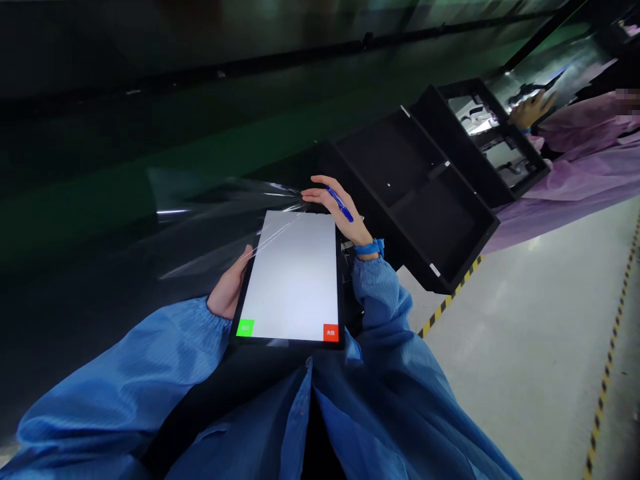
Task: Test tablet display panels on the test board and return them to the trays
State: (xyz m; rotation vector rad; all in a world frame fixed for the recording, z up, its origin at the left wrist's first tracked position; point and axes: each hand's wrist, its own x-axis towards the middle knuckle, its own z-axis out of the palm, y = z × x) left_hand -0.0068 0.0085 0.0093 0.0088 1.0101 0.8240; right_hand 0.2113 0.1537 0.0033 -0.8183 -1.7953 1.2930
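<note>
A tablet (293, 277) with a lit white screen lies in front of me, a green button at its lower left corner and a red one at its lower right. My left hand (229, 288) grips the tablet's left edge, thumb on the bezel. My right hand (336, 208) is at the tablet's top right corner, with a blue pen (341, 204) lying across it. Its fingertips pinch a clear plastic film (220, 213) that stretches up and left off the screen. Both arms wear blue sleeves, and a blue band (369, 249) circles the right wrist.
A black compartmented tray (425, 193) stands to the right on the dark bench. Beyond it another person in a pink coat (585, 160) works with a hand (530, 110) over a second black tray. Pale floor with yellow-black tape (450, 297) lies at right.
</note>
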